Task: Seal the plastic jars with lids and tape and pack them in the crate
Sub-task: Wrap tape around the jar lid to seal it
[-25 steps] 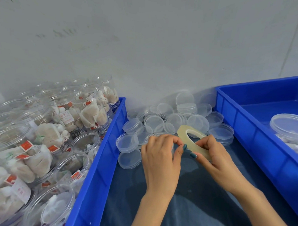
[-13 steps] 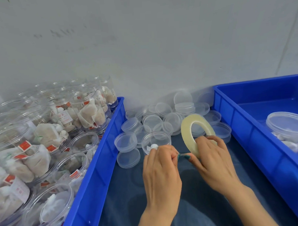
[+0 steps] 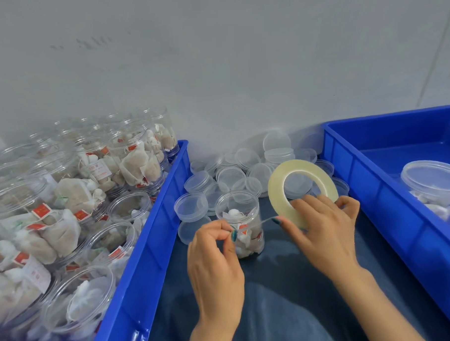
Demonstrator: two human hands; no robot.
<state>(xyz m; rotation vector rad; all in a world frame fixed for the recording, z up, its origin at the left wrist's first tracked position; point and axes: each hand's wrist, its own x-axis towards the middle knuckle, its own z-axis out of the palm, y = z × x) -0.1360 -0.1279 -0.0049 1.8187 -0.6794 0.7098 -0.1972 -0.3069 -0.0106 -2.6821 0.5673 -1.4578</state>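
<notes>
The hands have drawn apart since half a second ago, and a tape strip [image 3: 257, 223] now stretches between them. The left hand [image 3: 215, 261] pinches its free end with the fingers clamped together. The right hand's [image 3: 322, 233] fingers curl round the lower rim of the roll [image 3: 275, 194].

A dark blue cloth [image 3: 288, 283] lies between two blue crates [image 3: 144, 238], with a grey wall [image 3: 214, 67] behind. Loose lids [image 3: 244, 169] are heaped at the wall.

The roll stands on edge with its hole facing the camera. The strip runs left to right, rising slightly. Behind it the jar [image 3: 243, 210] stands upright on the cloth, mouth up and unlidded.
</notes>
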